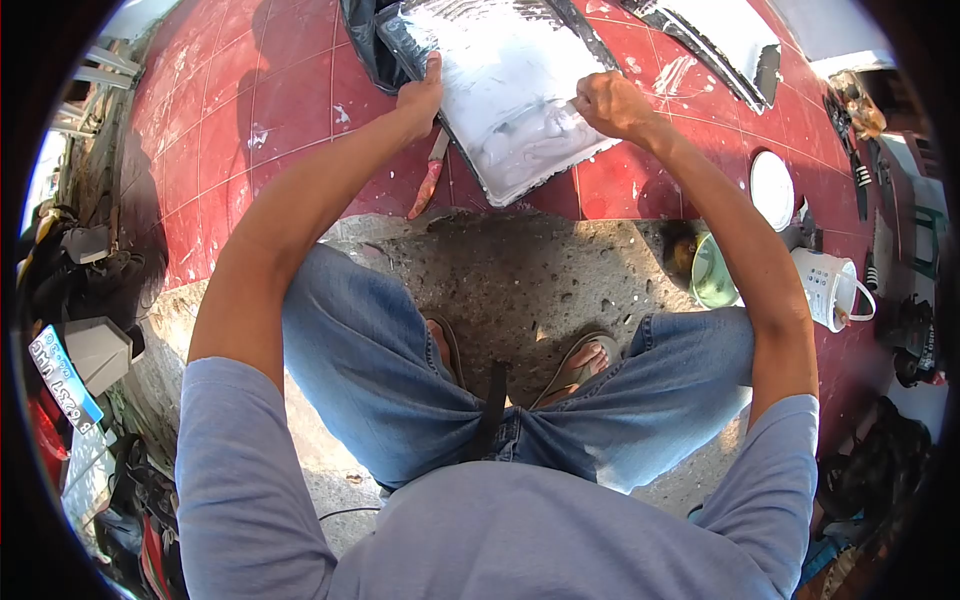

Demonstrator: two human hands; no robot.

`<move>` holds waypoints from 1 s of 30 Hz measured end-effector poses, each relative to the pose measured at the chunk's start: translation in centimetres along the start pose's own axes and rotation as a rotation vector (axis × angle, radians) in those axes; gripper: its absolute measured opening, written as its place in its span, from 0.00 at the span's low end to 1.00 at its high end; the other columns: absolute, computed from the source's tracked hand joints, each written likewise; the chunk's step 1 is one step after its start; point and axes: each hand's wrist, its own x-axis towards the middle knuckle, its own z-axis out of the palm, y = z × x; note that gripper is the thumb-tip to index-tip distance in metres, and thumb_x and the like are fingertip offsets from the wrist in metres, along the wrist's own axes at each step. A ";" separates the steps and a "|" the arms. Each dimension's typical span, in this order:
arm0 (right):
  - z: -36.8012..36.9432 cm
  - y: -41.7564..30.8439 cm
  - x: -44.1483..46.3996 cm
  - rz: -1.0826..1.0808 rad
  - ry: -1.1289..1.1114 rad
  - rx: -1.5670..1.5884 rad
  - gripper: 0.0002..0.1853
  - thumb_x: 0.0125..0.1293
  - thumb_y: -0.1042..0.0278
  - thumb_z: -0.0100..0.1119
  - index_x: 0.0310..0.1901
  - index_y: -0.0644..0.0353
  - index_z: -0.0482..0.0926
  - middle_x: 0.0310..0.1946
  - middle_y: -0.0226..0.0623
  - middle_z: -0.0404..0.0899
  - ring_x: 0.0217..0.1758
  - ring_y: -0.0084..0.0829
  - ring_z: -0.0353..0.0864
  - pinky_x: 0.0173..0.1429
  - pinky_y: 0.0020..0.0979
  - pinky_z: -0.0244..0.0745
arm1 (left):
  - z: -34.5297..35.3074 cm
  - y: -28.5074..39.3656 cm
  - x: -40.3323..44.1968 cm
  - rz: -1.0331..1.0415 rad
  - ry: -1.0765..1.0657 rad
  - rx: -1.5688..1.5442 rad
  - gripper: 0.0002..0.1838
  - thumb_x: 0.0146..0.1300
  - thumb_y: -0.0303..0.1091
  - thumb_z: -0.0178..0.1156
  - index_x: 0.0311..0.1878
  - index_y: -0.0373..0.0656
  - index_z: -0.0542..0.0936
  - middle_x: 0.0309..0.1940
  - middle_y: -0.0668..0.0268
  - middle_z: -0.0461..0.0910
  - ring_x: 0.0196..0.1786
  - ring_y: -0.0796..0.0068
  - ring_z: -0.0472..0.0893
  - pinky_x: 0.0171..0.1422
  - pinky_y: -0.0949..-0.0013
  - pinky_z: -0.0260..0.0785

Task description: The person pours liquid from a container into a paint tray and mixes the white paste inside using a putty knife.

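A dark-edged rectangular panel (pixel 500 80) covered in wet white coating lies on the red tiles. My left hand (pixel 421 97) is at its left edge, thumb pointing up, fingers closed round the rim. Over the panel's right part is my right hand (pixel 612 104), its fingers curled in a fist near a greyish, smeared patch of the coating; whatever it may hold is hidden. A knife-like tool with a red, paint-stained handle (pixel 428 188) lies on the tiles just below my left hand. Black plastic (pixel 372 45) sits against the panel's upper left side.
Another white-coated panel (pixel 725 45) lies at the upper right. On the right are a white lid (pixel 772 190), a green container (pixel 712 272) and a white bucket (pixel 825 285). A licence plate (pixel 65 378) and dark clutter are at the far left. White spatters mark the red tiles (pixel 220 130).
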 end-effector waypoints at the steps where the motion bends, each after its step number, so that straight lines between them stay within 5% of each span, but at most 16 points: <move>1: 0.6 -0.2 -0.2 0.002 0.002 0.022 0.10 0.54 0.66 0.50 0.23 0.65 0.74 0.25 0.53 0.75 0.34 0.50 0.76 0.40 0.44 0.72 | 0.0 0.1 0.1 0.007 -0.013 0.013 0.55 0.50 0.75 0.39 0.51 0.18 0.66 0.53 0.41 0.68 0.57 0.53 0.69 0.57 0.61 0.61; 3: 2.4 -1.7 -0.6 0.006 0.004 0.066 0.11 0.53 0.63 0.50 0.26 0.64 0.76 0.26 0.55 0.76 0.37 0.49 0.77 0.44 0.44 0.72 | -0.1 0.3 -0.2 0.001 -0.009 -0.005 0.55 0.51 0.75 0.39 0.51 0.18 0.66 0.53 0.41 0.67 0.57 0.53 0.68 0.57 0.61 0.61; 4: 0.9 -2.8 -0.1 -0.024 -0.185 0.114 0.11 0.54 0.64 0.50 0.29 0.64 0.76 0.30 0.55 0.76 0.38 0.50 0.77 0.45 0.44 0.72 | -0.2 0.4 -0.6 -0.004 -0.008 -0.014 0.55 0.51 0.75 0.39 0.51 0.18 0.66 0.53 0.41 0.67 0.57 0.53 0.68 0.58 0.61 0.61; 10: 2.2 -6.0 -0.3 -0.154 -0.072 0.049 0.11 0.54 0.66 0.49 0.28 0.66 0.76 0.27 0.52 0.77 0.35 0.49 0.77 0.41 0.43 0.73 | -0.2 0.5 -0.6 -0.005 0.012 -0.006 0.55 0.51 0.75 0.37 0.52 0.20 0.66 0.54 0.41 0.67 0.58 0.50 0.67 0.59 0.60 0.60; 13: 0.3 -8.3 0.8 -0.044 -0.297 0.154 0.11 0.53 0.67 0.49 0.29 0.67 0.76 0.27 0.54 0.76 0.34 0.50 0.77 0.43 0.43 0.72 | -0.4 1.1 -1.8 -0.027 0.044 0.034 0.55 0.50 0.75 0.37 0.53 0.20 0.66 0.54 0.41 0.66 0.59 0.49 0.66 0.59 0.59 0.59; 18: 1.4 -8.1 0.0 -0.161 -0.376 0.133 0.10 0.52 0.68 0.48 0.28 0.66 0.76 0.28 0.53 0.76 0.34 0.50 0.77 0.42 0.45 0.71 | -0.2 0.7 -0.7 -0.011 -0.001 0.040 0.54 0.50 0.75 0.37 0.52 0.20 0.66 0.55 0.41 0.66 0.59 0.50 0.66 0.60 0.59 0.59; 22: 0.8 -6.0 -0.5 -0.099 -0.181 0.093 0.09 0.51 0.71 0.47 0.27 0.65 0.76 0.30 0.54 0.76 0.36 0.50 0.76 0.43 0.45 0.70 | -0.6 1.4 -2.5 -0.042 0.022 0.019 0.54 0.51 0.75 0.38 0.52 0.20 0.66 0.55 0.41 0.66 0.59 0.50 0.66 0.60 0.60 0.59; 25: 1.6 -8.6 -1.7 -0.111 -0.266 0.104 0.09 0.51 0.71 0.47 0.27 0.65 0.76 0.29 0.53 0.76 0.35 0.50 0.76 0.43 0.44 0.70 | -0.4 1.2 -1.8 -0.010 0.018 -0.001 0.54 0.51 0.75 0.38 0.52 0.20 0.66 0.55 0.41 0.66 0.59 0.50 0.66 0.60 0.60 0.59; 30: -0.1 -9.2 -0.9 -0.184 -0.378 0.066 0.09 0.50 0.71 0.47 0.25 0.66 0.76 0.27 0.52 0.76 0.34 0.48 0.76 0.40 0.43 0.70 | -1.0 1.4 -2.1 -0.078 -0.064 -0.037 0.58 0.47 0.76 0.42 0.60 0.21 0.56 0.62 0.46 0.57 0.65 0.56 0.57 0.66 0.60 0.49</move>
